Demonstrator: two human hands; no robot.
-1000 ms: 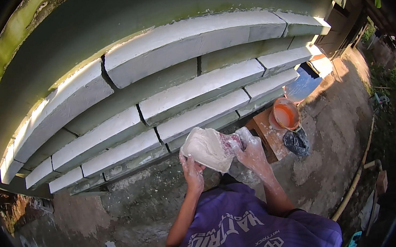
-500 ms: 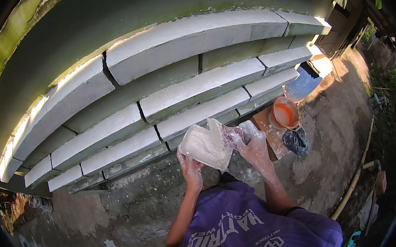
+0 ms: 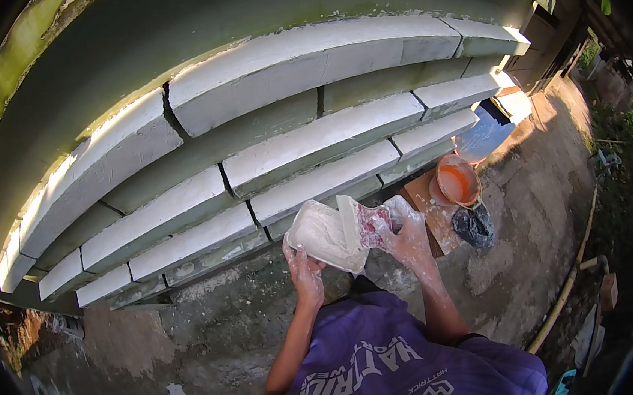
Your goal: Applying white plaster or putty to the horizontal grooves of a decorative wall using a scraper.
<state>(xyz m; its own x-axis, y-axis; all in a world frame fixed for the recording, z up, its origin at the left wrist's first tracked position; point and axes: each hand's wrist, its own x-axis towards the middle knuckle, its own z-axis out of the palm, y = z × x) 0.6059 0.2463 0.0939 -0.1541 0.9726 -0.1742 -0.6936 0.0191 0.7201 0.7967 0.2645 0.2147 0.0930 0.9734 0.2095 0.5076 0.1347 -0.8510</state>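
My left hand (image 3: 306, 275), smeared with white, grips the near left side of a pale, square-edged container or board (image 3: 318, 233) loaded with wet white putty. Closed around a putty-coated wide scraper (image 3: 372, 226) with a red, white-smeared body is my right hand (image 3: 409, 240). The scraper's pale blade lies against the right part of the putty load. White paste covers my right fingers and streaks up the forearm. Both hands are in front of my torso, below the lowest white ledge.
White stepped ledges (image 3: 315, 186) with dark gaps curve along the green wall ahead. On the right, an orange bucket (image 3: 457, 182) stands by a brown board (image 3: 439, 226). A dark plastic bag (image 3: 473, 227) and a blue container (image 3: 486, 134) are close by. A long pole (image 3: 566, 297) lies farther right.
The scraper has turned slightly in my right hand, and its blade now stands straighter across the putty's right part. My left hand and its load have hardly moved.
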